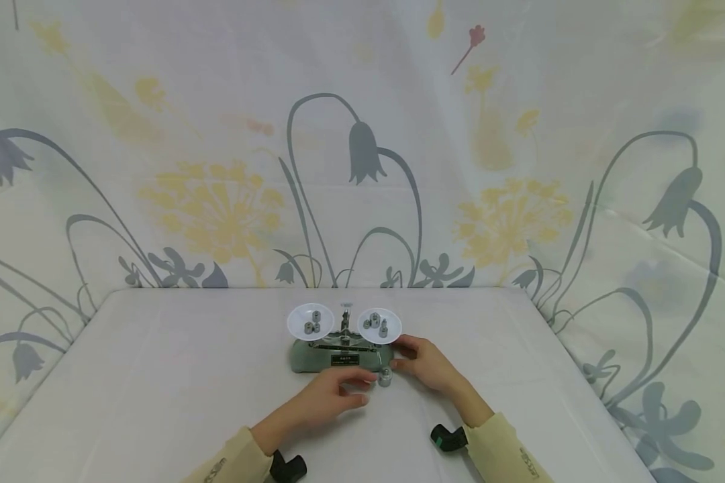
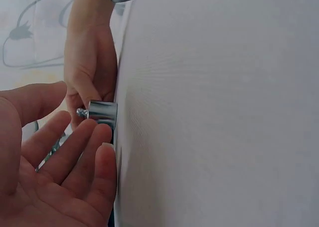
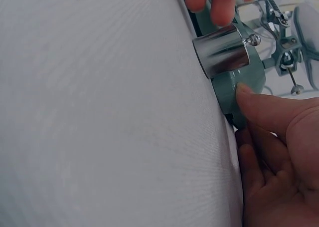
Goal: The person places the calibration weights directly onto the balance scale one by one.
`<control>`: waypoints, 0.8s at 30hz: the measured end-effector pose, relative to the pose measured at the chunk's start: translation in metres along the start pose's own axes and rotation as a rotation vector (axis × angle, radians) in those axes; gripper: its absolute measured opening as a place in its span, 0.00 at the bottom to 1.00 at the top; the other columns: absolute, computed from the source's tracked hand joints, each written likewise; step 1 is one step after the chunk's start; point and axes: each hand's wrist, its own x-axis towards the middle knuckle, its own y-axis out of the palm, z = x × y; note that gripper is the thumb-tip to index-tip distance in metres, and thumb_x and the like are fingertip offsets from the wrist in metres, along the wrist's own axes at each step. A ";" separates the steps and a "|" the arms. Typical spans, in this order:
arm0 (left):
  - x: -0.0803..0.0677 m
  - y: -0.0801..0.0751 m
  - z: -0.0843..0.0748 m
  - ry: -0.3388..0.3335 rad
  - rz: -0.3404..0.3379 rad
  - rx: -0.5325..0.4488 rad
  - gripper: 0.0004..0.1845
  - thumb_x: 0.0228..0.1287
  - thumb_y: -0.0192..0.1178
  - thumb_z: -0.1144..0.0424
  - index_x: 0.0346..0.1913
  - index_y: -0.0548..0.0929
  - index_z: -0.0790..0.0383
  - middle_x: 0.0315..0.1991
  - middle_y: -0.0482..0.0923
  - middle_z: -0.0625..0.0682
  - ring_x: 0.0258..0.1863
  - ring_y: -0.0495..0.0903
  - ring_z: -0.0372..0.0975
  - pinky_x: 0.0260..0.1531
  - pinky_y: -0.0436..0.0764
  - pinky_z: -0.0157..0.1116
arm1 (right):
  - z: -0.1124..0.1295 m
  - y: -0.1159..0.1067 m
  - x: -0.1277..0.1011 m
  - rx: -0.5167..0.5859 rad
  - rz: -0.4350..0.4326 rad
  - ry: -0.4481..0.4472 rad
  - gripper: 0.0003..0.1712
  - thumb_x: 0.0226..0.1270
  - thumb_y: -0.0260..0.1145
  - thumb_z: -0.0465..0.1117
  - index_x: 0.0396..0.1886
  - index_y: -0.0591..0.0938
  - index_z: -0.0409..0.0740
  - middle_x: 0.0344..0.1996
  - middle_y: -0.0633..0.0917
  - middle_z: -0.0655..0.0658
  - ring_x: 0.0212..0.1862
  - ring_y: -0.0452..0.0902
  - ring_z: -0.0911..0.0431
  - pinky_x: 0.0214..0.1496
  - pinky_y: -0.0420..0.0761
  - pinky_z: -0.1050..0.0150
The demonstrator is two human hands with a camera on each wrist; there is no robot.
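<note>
A green balance scale (image 1: 302,359) with two white pans stands on the table. My right hand (image 1: 429,365) grips the right end of its base, thumb (image 3: 251,100) on the front face and fingers curled behind. Just in front of that end, a large silver cylindrical weight (image 1: 384,378) with a small knob stands upright. My left hand (image 1: 332,396) reaches in from the left with relaxed fingers, holding nothing; its fingertips (image 2: 103,132) are right beside the weight. Several small metal weights lie in the left pan (image 1: 297,322), and several more in the right pan (image 1: 394,320).
A white cloth (image 1: 157,376) covers the table. Behind it and at the sides hangs a pale curtain (image 1: 242,141) with flower prints. A black device (image 1: 449,438) sits at the right wrist, another (image 1: 288,467) at the left.
</note>
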 end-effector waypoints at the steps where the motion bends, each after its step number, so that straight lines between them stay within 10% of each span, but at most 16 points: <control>1: 0.001 0.001 0.000 0.001 0.001 -0.004 0.18 0.67 0.64 0.64 0.59 0.82 0.60 0.54 0.82 0.52 0.55 0.80 0.46 0.48 0.79 0.34 | 0.000 0.000 0.000 0.001 0.001 -0.002 0.28 0.63 0.72 0.37 0.62 0.78 0.35 0.60 0.80 0.38 0.65 0.73 0.43 0.68 0.70 0.51; 24: 0.026 0.004 -0.002 -0.043 0.001 0.009 0.19 0.65 0.67 0.62 0.59 0.82 0.55 0.53 0.81 0.48 0.48 0.81 0.37 0.45 0.78 0.33 | -0.001 0.001 0.002 -0.036 -0.013 -0.005 0.27 0.64 0.69 0.33 0.63 0.77 0.32 0.60 0.79 0.36 0.64 0.73 0.42 0.66 0.71 0.50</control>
